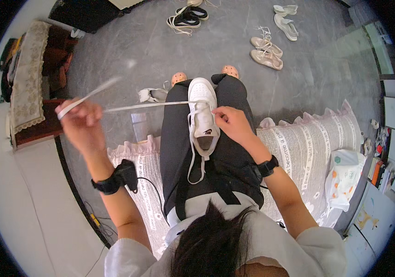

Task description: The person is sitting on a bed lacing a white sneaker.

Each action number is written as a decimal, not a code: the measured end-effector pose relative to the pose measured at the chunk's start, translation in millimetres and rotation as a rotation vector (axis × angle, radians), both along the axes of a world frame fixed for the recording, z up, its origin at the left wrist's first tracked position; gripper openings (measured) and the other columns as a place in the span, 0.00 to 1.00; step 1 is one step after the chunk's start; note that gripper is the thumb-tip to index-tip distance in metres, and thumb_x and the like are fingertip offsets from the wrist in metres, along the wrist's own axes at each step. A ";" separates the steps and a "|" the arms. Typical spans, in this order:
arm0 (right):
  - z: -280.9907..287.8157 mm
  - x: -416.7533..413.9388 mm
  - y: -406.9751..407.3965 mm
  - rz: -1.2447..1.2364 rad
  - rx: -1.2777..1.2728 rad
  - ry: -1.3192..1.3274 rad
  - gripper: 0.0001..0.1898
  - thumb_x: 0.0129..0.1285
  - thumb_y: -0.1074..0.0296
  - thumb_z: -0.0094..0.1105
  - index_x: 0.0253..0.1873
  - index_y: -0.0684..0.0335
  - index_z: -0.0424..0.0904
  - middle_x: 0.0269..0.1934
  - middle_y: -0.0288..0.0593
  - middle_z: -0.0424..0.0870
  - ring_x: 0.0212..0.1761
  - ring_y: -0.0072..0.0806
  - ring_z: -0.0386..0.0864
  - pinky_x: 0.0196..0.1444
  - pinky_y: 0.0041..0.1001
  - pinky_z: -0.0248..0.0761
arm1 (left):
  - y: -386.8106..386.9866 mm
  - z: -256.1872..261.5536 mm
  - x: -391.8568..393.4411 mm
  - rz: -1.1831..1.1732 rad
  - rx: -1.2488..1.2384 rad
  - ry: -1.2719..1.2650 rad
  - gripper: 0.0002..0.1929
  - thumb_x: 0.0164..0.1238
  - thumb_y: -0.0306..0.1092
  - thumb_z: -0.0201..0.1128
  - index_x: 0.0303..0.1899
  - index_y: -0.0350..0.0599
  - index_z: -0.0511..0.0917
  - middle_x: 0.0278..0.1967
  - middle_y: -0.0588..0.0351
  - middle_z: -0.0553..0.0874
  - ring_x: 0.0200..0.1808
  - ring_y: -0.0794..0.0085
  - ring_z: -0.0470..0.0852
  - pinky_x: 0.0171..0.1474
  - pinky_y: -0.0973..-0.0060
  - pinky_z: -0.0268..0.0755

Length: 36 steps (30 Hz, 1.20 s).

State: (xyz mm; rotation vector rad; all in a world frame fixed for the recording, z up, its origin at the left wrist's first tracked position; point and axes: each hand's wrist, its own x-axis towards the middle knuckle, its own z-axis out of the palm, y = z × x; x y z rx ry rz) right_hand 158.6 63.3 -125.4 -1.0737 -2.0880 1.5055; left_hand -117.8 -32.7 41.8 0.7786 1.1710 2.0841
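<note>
A white Nike sneaker [202,93] rests on my lap between my thighs, its toe pointing away from me. My left hand [81,121], blurred, is raised out to the left and grips a white shoelace [149,106], which stretches taut across to the sneaker's eyelets. The lace's loose end flies up beyond the hand. My right hand [230,121] is at the sneaker's right side, fingers curled against the eyelet edge; whether it pinches anything there cannot be told. Another stretch of lace hangs along the sneaker's left side and loops below the heel onto my black trousers.
Another white shoe [152,95] lies on the floor left of my knees. Farther off are black shoes [188,17], beige shoes [266,52] and pale shoes [286,26]. A plastic packet [345,176] lies on the fabric-covered seat [304,149] at right. A wooden cabinet [52,121] stands left.
</note>
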 end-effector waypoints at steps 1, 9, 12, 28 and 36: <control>-9.6 -5.6 -4.1 -0.015 0.010 -0.023 0.13 0.51 0.67 0.55 0.41 0.64 0.77 0.32 0.47 0.80 0.28 0.37 0.78 0.34 0.28 0.71 | -13.8 5.9 -11.6 0.009 0.031 0.014 0.14 0.68 0.44 0.45 0.27 0.48 0.69 0.20 0.65 0.66 0.18 0.80 0.59 0.25 0.79 0.54; -33.9 -34.6 -7.9 0.037 0.372 -0.202 0.13 0.53 0.66 0.52 0.44 0.60 0.74 0.35 0.46 0.75 0.31 0.40 0.77 0.32 0.36 0.71 | -98.3 13.1 -61.9 0.265 0.010 -0.017 0.16 0.68 0.44 0.48 0.24 0.46 0.67 0.19 0.64 0.64 0.19 0.80 0.57 0.23 0.81 0.51; -40.5 -39.8 -1.5 0.107 0.481 -0.239 0.09 0.55 0.65 0.51 0.39 0.59 0.74 0.35 0.44 0.73 0.30 0.39 0.77 0.30 0.34 0.72 | -119.6 5.5 -66.0 0.314 -0.036 -0.028 0.15 0.68 0.43 0.47 0.24 0.46 0.67 0.19 0.64 0.64 0.19 0.80 0.57 0.24 0.81 0.52; -25.3 1.7 -20.6 0.161 0.466 0.075 0.05 0.51 0.69 0.55 0.33 0.60 0.73 0.33 0.39 0.71 0.31 0.35 0.75 0.32 0.30 0.71 | -117.0 -37.0 -57.8 0.185 -0.302 -0.038 0.18 0.69 0.46 0.43 0.30 0.41 0.72 0.32 0.53 0.78 0.38 0.66 0.76 0.50 0.63 0.65; -19.2 12.5 -27.3 0.221 0.354 0.022 0.05 0.51 0.69 0.56 0.34 0.59 0.74 0.37 0.39 0.72 0.35 0.35 0.76 0.35 0.30 0.72 | -89.5 -55.9 -30.5 0.102 -0.355 -0.075 0.18 0.70 0.45 0.42 0.30 0.41 0.72 0.31 0.52 0.77 0.38 0.64 0.76 0.48 0.65 0.67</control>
